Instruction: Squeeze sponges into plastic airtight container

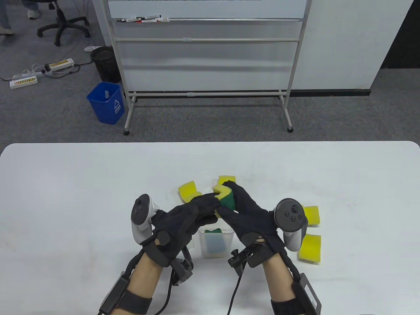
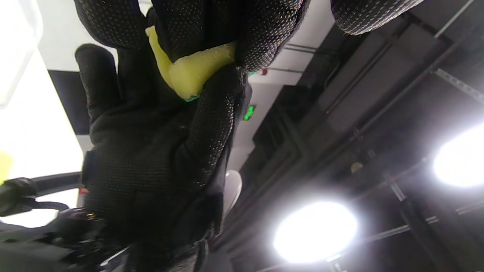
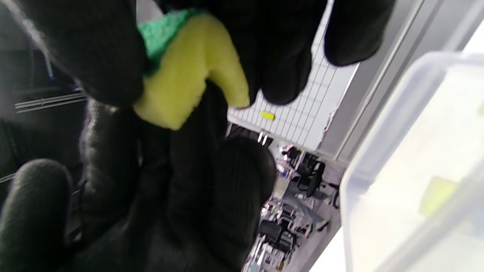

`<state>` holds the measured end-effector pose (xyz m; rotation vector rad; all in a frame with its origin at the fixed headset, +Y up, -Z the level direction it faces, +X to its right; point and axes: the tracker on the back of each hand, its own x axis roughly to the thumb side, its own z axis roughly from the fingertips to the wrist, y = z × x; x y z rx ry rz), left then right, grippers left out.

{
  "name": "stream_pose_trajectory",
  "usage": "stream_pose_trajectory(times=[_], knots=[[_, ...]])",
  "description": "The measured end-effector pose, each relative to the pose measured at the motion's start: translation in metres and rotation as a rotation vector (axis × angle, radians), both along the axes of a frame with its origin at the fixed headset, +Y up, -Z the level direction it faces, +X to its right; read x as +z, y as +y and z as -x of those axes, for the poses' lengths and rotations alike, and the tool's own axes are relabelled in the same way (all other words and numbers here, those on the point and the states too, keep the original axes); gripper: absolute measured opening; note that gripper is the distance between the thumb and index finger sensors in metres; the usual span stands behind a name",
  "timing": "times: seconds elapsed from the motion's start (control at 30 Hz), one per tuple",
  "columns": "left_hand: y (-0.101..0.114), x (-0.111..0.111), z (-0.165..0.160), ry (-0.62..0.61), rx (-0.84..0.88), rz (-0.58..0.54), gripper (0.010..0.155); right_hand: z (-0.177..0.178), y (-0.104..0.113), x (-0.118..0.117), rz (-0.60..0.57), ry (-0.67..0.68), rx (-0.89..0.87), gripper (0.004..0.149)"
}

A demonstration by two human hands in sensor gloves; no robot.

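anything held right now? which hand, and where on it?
Both hands grip one sponge above the container: left hand pinches its yellow left end, right hand wraps the green-faced right side, folding it.

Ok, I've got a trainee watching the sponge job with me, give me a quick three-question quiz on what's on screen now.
1. True or false: only the left hand holds the folded sponge.
2. How many loose yellow sponges lie on the table?
A) two B) four C) six
3. Fill in: the clear container near the wrists already holds a ____ sponge.

Key:
1. False; the right hand grips it too, both hands squeezing it above the container.
2. B; two beyond the hands, two on the right.
3. Green-topped; one sponge sits inside with its green side showing.
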<state>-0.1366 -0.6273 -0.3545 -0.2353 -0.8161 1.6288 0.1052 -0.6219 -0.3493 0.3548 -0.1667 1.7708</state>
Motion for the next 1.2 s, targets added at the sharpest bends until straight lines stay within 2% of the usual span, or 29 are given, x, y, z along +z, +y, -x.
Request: stream_pose_trajectory(times=[0.1, 0.17, 0.23, 0.27, 0.4, 0.5, 0.57, 0.7, 0.83, 1.0, 1.1, 1.2], knots=[[0.006, 0.003, 0.005, 0.118, -0.141, -0.06, 0.065, -0.001, 0.0, 0.001, -0.003, -0.105, 0.079, 0.071], [0.015, 0.007, 0.013, 0.333, -0.303, -0.169, 0.063, -0.002, 0.0, 0.001, -0.017, -0.169, 0.116, 0.066], [0.02, 0.01, 0.018, 0.477, -0.409, -0.256, 0.063, -0.001, 0.001, 0.002, -0.024, -0.162, 0.137, 0.061], [0.021, 0.011, 0.019, 0.496, -0.431, -0.275, 0.064, -0.001, 0.001, 0.002, -0.022, -0.152, 0.143, 0.059], [0.02, 0.01, 0.014, 0.461, -0.448, -0.285, 0.067, 0.009, 0.006, 0.006, -0.049, -0.121, 0.245, 0.059], [0.016, 0.007, 0.013, 0.456, -0.46, -0.264, 0.07, 0.018, 0.01, 0.01, -0.131, -0.11, 0.334, 0.079], [0.013, 0.003, 0.014, 0.428, -0.478, -0.252, 0.067, 0.024, 0.014, 0.013, -0.166, -0.086, 0.363, 0.086], [0.01, -0.001, 0.015, 0.356, -0.438, -0.203, 0.059, 0.03, 0.019, 0.017, -0.214, -0.062, 0.434, 0.086], [0.012, -0.002, 0.019, 0.402, -0.467, -0.223, 0.051, 0.031, 0.019, 0.018, -0.231, -0.059, 0.459, 0.084], [0.013, 0.002, 0.024, 0.564, -0.391, -0.22, 0.047, 0.032, 0.019, 0.022, -0.229, -0.106, 0.416, 0.084], [0.011, 0.001, 0.028, 0.593, -0.359, -0.206, 0.046, 0.032, 0.021, 0.024, -0.2, -0.082, 0.396, 0.085], [0.007, -0.002, 0.027, 0.567, -0.345, -0.175, 0.046, 0.031, 0.022, 0.025, -0.192, -0.12, 0.389, 0.077]])
